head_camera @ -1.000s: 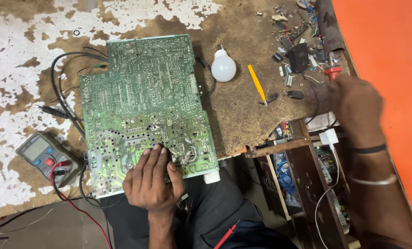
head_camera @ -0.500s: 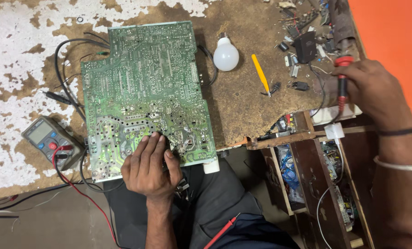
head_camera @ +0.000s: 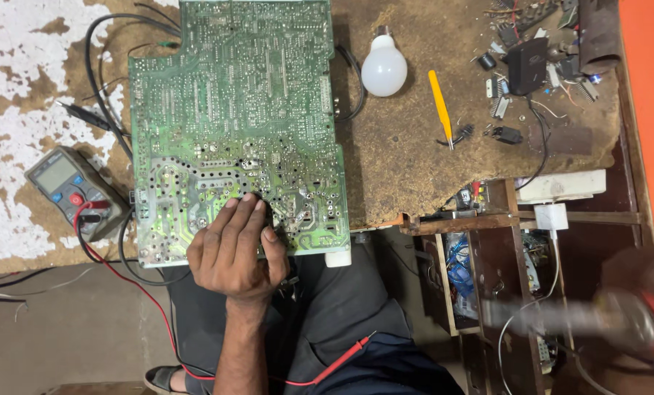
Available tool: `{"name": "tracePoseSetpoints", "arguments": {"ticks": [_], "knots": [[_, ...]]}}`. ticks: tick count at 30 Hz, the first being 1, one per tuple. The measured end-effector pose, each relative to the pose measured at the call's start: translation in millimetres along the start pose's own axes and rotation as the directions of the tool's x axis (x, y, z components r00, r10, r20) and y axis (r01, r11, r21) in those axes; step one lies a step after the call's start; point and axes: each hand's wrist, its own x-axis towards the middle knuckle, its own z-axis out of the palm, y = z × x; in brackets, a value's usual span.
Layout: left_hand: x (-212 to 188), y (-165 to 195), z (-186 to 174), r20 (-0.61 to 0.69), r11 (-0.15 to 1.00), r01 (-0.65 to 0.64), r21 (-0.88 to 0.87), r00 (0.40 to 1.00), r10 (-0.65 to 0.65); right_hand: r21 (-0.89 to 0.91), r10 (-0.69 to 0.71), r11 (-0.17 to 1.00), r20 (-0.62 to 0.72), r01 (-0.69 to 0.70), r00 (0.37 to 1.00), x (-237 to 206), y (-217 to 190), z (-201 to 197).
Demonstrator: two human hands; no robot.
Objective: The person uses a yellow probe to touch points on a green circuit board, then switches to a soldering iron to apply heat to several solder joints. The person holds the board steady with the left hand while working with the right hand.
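Observation:
A large green circuit board (head_camera: 232,124) lies solder side up on the worn wooden bench. My left hand (head_camera: 235,245) rests flat on the board's near edge, fingertips on the solder joints, holding nothing. At the lower right, close to the camera and blurred, my right hand (head_camera: 645,281) grips a red-handled tool (head_camera: 561,314) whose grey metal barrel points left. That hand is well off the board, over the shelves beside the bench.
A grey multimeter (head_camera: 67,186) sits left of the board, its red probe (head_camera: 345,355) lying on my lap and a black probe (head_camera: 85,115) on the bench. A white bulb (head_camera: 384,67), a yellow-handled tool (head_camera: 439,102) and several loose components (head_camera: 532,51) lie right of the board. An orange wall (head_camera: 652,110) bounds the right.
My right hand has come away from the parts at the bench's far right with the red-handled tool and dropped toward the lower right. My left hand stays on the board.

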Motion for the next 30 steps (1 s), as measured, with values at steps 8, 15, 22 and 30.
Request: {"name": "tracePoseSetpoints", "arguments": {"ticks": [8, 15, 22, 30], "knots": [[0.8, 0.7, -3.4, 0.012, 0.999, 0.030, -0.026, 0.999, -0.030, -0.030, -0.141, 0.990, -0.017, 0.141, 0.990, -5.6, -16.3, 8.0], [3.5, 0.6, -3.6, 0.011, 0.999, 0.028, -0.028, 1.000, -0.028, -0.114, -0.232, 0.963, 0.104, 0.243, 0.967, 19.0, -42.5, 22.3], [-0.6, 2.2, -2.6, 0.043, 1.000, 0.007, 0.005, 0.999, -0.007, -0.369, -0.363, 0.772, 0.413, 0.518, 0.835, 69.4, -79.7, 22.1], [-10.7, -0.6, 8.7, 0.028, 0.999, -0.010, 0.034, 1.000, 0.009, -0.453, 0.077, 0.891, 0.169, 0.009, 0.983, 87.6, -64.8, 11.7]]}}
